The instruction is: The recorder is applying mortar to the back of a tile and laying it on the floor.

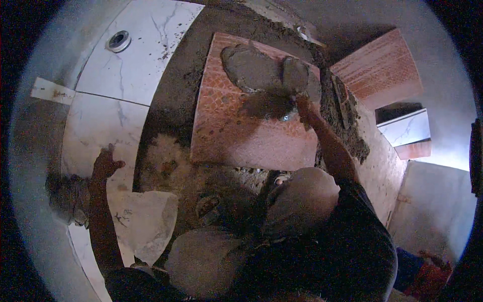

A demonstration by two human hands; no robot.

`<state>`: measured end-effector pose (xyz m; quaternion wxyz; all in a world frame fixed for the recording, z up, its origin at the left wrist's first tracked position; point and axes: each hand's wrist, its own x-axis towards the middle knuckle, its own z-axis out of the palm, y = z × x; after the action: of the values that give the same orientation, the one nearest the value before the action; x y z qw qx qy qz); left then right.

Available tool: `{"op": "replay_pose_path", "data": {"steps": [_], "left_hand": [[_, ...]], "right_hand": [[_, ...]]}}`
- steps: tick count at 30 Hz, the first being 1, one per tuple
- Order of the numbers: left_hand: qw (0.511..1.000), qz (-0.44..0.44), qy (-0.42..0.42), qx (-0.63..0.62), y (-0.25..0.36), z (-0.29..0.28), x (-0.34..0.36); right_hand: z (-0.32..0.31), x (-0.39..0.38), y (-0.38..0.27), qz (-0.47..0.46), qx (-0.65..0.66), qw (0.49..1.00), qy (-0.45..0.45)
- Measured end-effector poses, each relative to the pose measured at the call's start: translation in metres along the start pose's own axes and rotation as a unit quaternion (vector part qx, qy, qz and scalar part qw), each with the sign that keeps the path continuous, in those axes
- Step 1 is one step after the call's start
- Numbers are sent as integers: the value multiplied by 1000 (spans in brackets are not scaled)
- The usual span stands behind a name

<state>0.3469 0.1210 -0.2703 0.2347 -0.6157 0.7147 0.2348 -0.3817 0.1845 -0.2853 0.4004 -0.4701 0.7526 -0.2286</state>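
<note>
My left hand (pixel 105 163) rests on a white marble-patterned tile (pixel 100 128) at left, thumb and fingers apart. My right hand (pixel 307 110) is closed round what appears to be a trowel handle; the blade is hard to make out against the wet grey mortar (pixel 251 68). That mortar lies spread over the upper part of a pinkish patterned tile (pixel 246 146), around which dark mortar (pixel 171 90) covers the floor. A white ring-shaped object (pixel 118 41) sits on the upper left tile.
At right, a pinkish tile (pixel 382 70) and smaller tiles (pixel 405 126) stand by the wall. A pale torn piece of material (pixel 148 221) lies below my left hand, near my knees (pixel 302 201). Red and blue cloth-like items (pixel 427 277) are at bottom right.
</note>
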Motion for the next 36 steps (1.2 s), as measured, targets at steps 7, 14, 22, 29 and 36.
{"op": "replay_pose_path", "data": {"steps": [7, 14, 22, 29, 36], "left_hand": [[1000, -4, 11, 12, -1, 5, 4], [1000, -14, -25, 12, -1, 0, 10], [1000, 6, -26, -2, 4, -2, 1], [998, -55, -37, -7, 13, -9, -3], [999, -14, -20, -27, 15, -6, -1]], "right_hand": [[1, 19, -28, 47, 319, 943, -79], [-3, 9, -73, 11, 128, 977, -171], [-30, 16, -2, 51, -2, 991, -124], [-60, 14, 38, 137, 273, 949, -82], [4, 34, -47, 80, 415, 882, -208]]}}
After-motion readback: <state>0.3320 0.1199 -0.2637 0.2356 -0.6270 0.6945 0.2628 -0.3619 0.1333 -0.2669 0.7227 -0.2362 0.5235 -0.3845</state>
